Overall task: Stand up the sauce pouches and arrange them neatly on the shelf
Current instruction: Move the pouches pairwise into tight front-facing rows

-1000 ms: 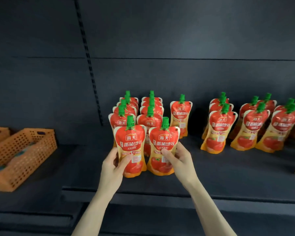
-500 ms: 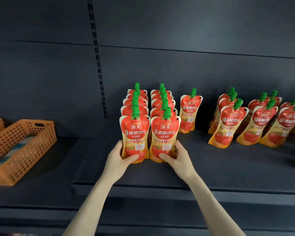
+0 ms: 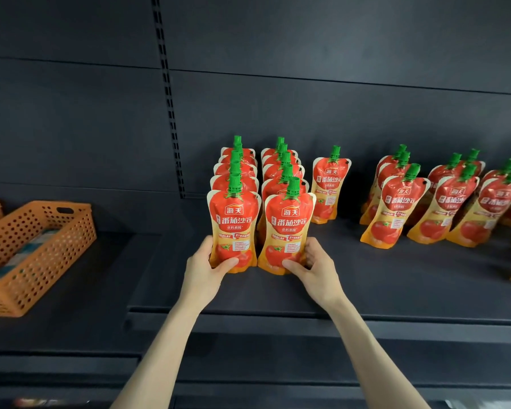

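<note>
Dim, sharp centre, warped edges

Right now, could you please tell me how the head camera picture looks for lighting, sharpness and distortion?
Head view: light is even, and the front left pouch and front right pouch read sharp, with mild sheen; the dark shelf gives little detail; the pouches on the right lean outward, perhaps partly from the wide lens; the bottom left corner is smeared.

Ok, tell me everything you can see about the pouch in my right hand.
The sauce pouch looks like glossy flexible film, red above, yellow-orange below, with a green screw cap, white Chinese lettering and a tomato picture. It stands upright on the dark shelf, fronting its row, beside a twin pouch. The right hand grips its lower part.
</note>
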Tool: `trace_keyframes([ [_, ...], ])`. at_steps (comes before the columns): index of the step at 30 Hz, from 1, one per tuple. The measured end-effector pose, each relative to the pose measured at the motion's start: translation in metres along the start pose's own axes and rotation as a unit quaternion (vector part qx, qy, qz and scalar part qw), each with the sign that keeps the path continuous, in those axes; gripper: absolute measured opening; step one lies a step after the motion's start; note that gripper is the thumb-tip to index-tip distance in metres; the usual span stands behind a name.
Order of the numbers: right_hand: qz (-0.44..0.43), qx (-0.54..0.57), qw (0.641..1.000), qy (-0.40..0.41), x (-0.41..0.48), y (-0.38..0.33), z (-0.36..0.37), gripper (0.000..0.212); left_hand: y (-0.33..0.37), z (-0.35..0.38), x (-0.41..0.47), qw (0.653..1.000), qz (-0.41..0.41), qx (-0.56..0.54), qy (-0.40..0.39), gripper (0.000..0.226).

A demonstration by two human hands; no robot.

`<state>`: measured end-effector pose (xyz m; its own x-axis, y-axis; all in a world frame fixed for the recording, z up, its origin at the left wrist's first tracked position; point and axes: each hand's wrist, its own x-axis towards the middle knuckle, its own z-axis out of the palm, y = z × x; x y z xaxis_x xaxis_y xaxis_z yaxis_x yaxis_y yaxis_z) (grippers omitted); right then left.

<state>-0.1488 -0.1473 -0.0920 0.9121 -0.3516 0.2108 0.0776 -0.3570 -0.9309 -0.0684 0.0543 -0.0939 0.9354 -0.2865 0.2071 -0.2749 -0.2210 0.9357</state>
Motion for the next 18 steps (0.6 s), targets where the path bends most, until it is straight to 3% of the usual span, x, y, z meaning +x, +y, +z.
trace_keyframes([
  [18,0.013,0.003,1.0,-0.003,0.0012,0.0023,0.0,0.041,0.0029,0.0005,-0.0008,0.999,0.004,0.035,-0.006,0.042],
])
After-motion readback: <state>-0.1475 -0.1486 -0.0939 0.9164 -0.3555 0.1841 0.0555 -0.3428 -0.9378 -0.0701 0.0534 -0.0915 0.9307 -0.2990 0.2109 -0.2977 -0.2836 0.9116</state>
